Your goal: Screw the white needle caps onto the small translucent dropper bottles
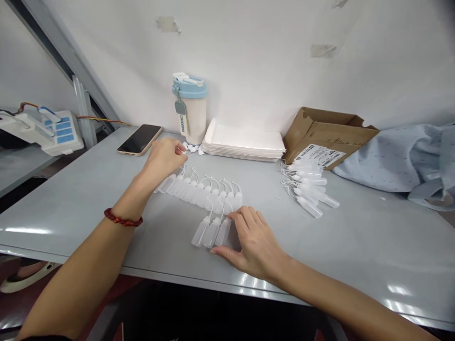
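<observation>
My left hand [165, 154] is closed in a pinch at a small pile of white plastic pieces [194, 148] beside the cup; a bit of white shows at the fingertips. My right hand [254, 241] holds thumb and forefinger against the ends of a small translucent squeeze bottle [223, 232], which lies on the table. Two like bottles [206, 232] lie side by side to its left. Behind them stretches a slanting row of several more bottles [195, 190], each with a thin white strap at its neck.
A loose heap of bottles [309, 187] lies at right, before an open cardboard box [327, 132]. Along the wall stand a lidded cup [195, 113] and a stack of white envelopes [245, 139]. A phone [140, 139] lies at left, a patterned cloth [398, 156] at far right.
</observation>
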